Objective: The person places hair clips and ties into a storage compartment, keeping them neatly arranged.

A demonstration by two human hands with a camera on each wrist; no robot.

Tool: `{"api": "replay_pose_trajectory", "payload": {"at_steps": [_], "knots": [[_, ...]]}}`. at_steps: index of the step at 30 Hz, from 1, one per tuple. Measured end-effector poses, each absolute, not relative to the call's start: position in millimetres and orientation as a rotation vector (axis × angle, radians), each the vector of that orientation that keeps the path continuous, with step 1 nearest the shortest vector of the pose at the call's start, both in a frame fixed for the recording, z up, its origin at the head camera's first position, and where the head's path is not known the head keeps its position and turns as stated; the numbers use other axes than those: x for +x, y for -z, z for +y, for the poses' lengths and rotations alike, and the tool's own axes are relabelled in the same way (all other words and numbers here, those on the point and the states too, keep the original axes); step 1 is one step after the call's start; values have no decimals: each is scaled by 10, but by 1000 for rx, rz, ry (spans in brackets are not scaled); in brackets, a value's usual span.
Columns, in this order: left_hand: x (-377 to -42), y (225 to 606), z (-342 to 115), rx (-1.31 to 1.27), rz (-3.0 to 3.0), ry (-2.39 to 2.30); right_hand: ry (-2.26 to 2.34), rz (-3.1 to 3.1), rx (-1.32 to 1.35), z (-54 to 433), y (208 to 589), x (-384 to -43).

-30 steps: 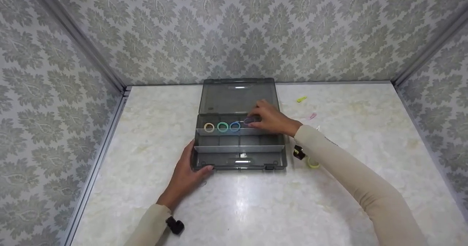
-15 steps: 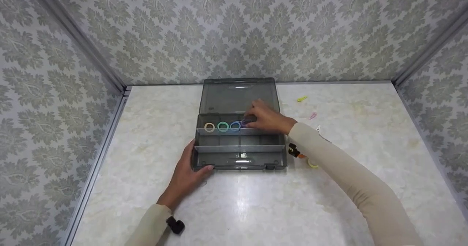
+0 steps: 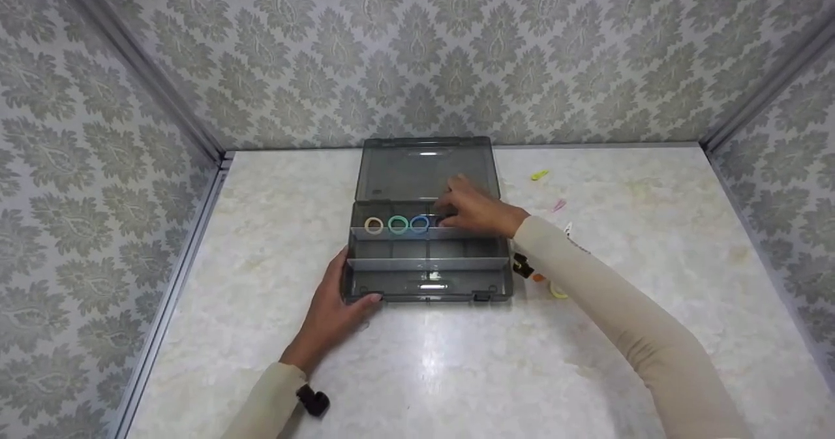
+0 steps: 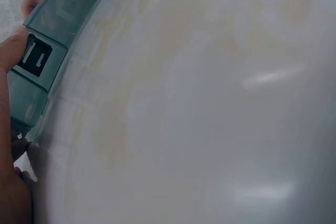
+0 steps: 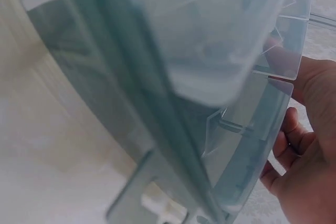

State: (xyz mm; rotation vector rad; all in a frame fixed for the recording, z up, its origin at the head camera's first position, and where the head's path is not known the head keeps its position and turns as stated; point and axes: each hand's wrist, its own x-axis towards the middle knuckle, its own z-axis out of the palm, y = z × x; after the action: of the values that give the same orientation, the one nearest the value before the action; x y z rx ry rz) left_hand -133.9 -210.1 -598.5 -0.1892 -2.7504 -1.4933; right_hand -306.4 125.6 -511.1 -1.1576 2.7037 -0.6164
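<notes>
A smoky grey see-through compartment box (image 3: pixel 388 251) lies with its lid (image 3: pixel 424 171) folded back. Beige (image 3: pixel 374 225), green (image 3: pixel 398 224) and blue rings (image 3: pixel 419 224) stand in a row in its back section. My left hand (image 3: pixel 334 305) grips the front left corner, thumb over the front edge. In the left wrist view the thumb (image 4: pixel 14 48) presses beside the latch (image 4: pixel 34 56). My right hand (image 3: pixel 479 209) reaches into the back section right of the blue ring, fingers curled to the thumb around a purple ring, now mostly hidden. The right wrist view shows this hand (image 5: pixel 315 145) behind the clear walls.
On the table right of the box lie a yellow clip (image 3: pixel 539 175), a pink clip (image 3: pixel 559 205) and a white piece (image 3: pixel 568 229). A yellow ring (image 3: pixel 558 289) and an orange item (image 3: pixel 539 277) lie partly under the right sleeve. A patterned wall stands behind.
My right hand has moved slightly left and down into the back section, bringing the purple ring up beside the blue one. My left hand keeps its place on the box.
</notes>
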Motion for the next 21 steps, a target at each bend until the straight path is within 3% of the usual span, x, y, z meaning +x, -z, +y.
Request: {"api": "replay_pose_trajectory", "payload": {"at_steps": [21], "knots": [[-1345,5988,-2100,-209,-2752,1484,1045,2702,-1015,1763,5046,-2915]]}}
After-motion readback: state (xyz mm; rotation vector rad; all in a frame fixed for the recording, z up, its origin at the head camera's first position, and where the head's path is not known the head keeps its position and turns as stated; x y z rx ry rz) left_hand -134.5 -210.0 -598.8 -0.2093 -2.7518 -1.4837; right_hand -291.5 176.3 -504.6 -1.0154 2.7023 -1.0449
